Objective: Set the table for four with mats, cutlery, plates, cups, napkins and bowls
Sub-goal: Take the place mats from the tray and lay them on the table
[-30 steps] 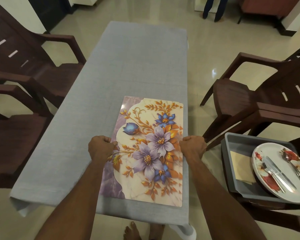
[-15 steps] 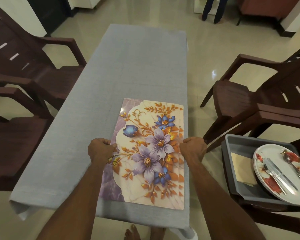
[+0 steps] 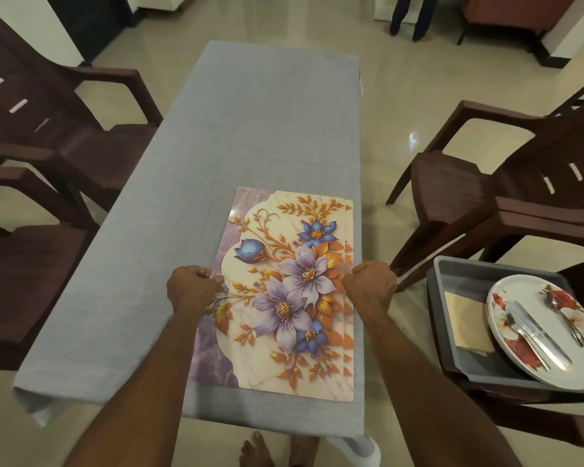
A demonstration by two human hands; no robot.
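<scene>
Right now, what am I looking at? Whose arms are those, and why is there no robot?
There is no robot here. A person wears a camera on their head, so the one picture looks forward and down, just as they see. The two arms are that person's own. The left hand and the right hand each grip a long edge of a stack of flowery place mats; extra edges peeking out along the right side show there is more than one. The mats lie on a long table with a grey cloth. Brown chairs stand on both sides. To the right, a grey tub rests on a chair, holding plates, cutlery and a tan napkin.
</scene>
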